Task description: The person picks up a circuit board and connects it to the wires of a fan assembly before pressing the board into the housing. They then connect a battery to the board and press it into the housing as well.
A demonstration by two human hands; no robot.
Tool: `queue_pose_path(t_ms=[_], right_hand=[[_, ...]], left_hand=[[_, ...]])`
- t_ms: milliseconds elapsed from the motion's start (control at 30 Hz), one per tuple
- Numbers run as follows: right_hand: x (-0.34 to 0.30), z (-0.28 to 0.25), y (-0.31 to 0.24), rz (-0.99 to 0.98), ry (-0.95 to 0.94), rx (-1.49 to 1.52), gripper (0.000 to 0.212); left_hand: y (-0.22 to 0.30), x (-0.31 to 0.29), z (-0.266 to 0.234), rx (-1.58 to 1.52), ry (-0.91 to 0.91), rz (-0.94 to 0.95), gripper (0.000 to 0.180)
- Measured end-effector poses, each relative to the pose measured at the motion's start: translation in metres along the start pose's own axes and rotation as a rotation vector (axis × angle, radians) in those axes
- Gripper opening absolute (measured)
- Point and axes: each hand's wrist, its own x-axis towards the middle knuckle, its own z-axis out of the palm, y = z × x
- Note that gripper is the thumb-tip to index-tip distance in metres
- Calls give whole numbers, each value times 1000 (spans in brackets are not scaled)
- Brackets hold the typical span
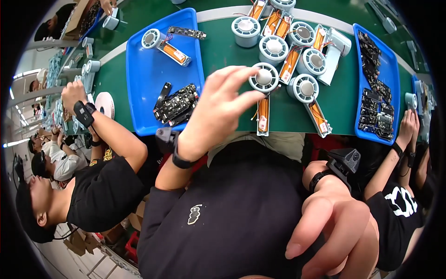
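Note:
My left hand (218, 104) reaches over the table's near edge, thumb and index finger closed on the round rim of a pale blue handheld fan (264, 78). Its uncovered handle, with an orange battery (263, 114) in it, points toward me. Close beside it lies another open-handled fan (305, 88). Near my chest, away from the table, my right hand (339, 235) is raised very close to the camera. Its fingers are bent but apart, with nothing visible in them; part of that hand runs out at the lower edge.
Several more fans (274, 49) cluster ahead on the green table (218, 51). The left blue tray (139, 93) holds circuit boards (179, 103) and one fan (152, 39); the right blue tray (392, 69) holds more boards (371, 111). Co-workers sit at both sides, one forearm (114, 125) near the left tray.

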Motion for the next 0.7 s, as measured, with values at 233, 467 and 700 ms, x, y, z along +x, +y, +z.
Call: queue_pose_path(t_ms=[233,467,700], right_hand=[[19,-73,59,-26,-622,412,17],[-38,-101,127,93,-208,-1117,53],[-49,-105,171,110,-111,-1417,54]], left_hand=[[-77,-106,-41,497,115,-887,24],[-136,-136,-39,-47,43,-811,14],[-188,-136,-54,-127,175,-611,41]])
